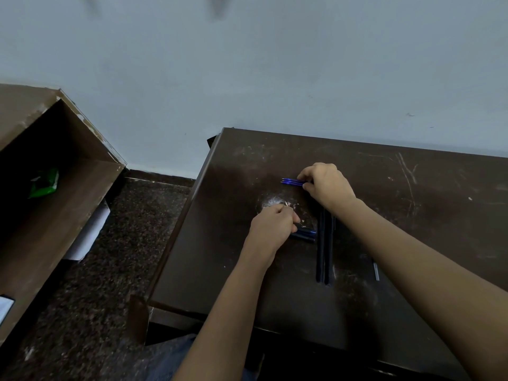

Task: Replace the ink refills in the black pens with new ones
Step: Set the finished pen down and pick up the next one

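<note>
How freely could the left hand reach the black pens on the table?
Probably yes: the black pens lie uncovered right beside the left hand, but its fingers already seem to grip blue refills.

We count at least two blue refills (292,182) in our right hand (327,185), two black pens (323,248) between our wrists, and a blue bundle (305,234), uncountable, at our left hand (272,224).
</note>
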Action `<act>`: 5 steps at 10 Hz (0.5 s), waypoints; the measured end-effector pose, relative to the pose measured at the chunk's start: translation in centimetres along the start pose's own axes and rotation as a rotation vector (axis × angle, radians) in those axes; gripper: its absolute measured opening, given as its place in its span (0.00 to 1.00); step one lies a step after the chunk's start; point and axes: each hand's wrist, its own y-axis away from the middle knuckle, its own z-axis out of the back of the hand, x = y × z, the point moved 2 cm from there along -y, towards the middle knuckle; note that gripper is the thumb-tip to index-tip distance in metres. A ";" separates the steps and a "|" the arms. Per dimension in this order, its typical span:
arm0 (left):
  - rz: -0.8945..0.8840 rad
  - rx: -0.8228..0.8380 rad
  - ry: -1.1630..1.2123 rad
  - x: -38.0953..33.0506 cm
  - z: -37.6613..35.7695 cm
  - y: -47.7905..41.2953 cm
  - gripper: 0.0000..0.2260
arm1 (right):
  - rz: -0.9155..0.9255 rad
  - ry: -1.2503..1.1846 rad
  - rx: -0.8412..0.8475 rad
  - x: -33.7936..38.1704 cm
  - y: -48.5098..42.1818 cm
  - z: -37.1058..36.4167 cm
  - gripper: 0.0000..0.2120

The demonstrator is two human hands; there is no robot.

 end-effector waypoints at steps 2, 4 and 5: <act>-0.007 0.014 -0.008 0.0 0.1 0.1 0.09 | -0.012 -0.040 0.004 0.0 -0.2 -0.4 0.14; -0.007 0.011 -0.007 0.0 0.1 0.1 0.09 | -0.002 -0.041 0.000 -0.2 -0.3 -0.5 0.13; -0.002 0.017 -0.011 -0.1 0.1 0.1 0.09 | -0.003 -0.033 0.010 -0.3 -0.4 -0.5 0.12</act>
